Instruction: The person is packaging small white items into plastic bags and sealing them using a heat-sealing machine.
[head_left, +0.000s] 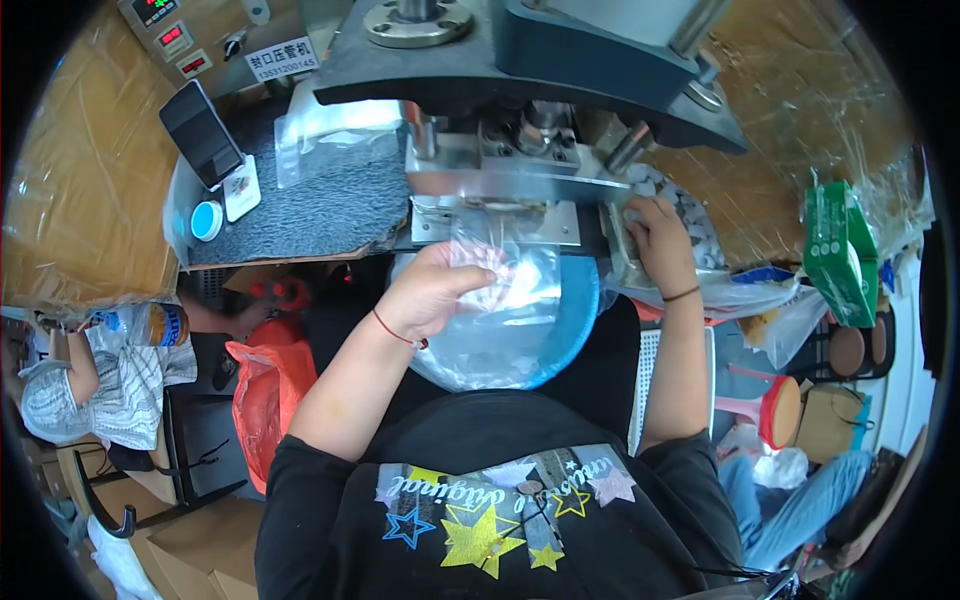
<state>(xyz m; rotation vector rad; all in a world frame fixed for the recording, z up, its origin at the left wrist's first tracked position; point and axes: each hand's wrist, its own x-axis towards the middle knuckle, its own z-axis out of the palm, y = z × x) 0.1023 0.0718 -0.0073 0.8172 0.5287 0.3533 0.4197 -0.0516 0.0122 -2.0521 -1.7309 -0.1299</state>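
Note:
My left hand (425,292) pinches a clear plastic bag (535,285) between thumb and fingers. The bag's upper end reaches up to the metal plate (568,225) of a press machine (535,140), just under its blurred crossbar. Below it, a blue basin (585,310) rests at my lap with more clear plastic in it. My right hand (660,240) is at the right side of the machine, beside a heap of small whitish pieces (700,225). Its fingers are curled, with something small and pale at their tips that I cannot make out.
To the left, a dark mat (330,215) bears flat clear bags (345,140), a phone (200,135) on a stand and a small round blue-lidded tub (206,220). A green box (840,255) stands at right. An orange-red bag (268,400) hangs at left; other people sit nearby.

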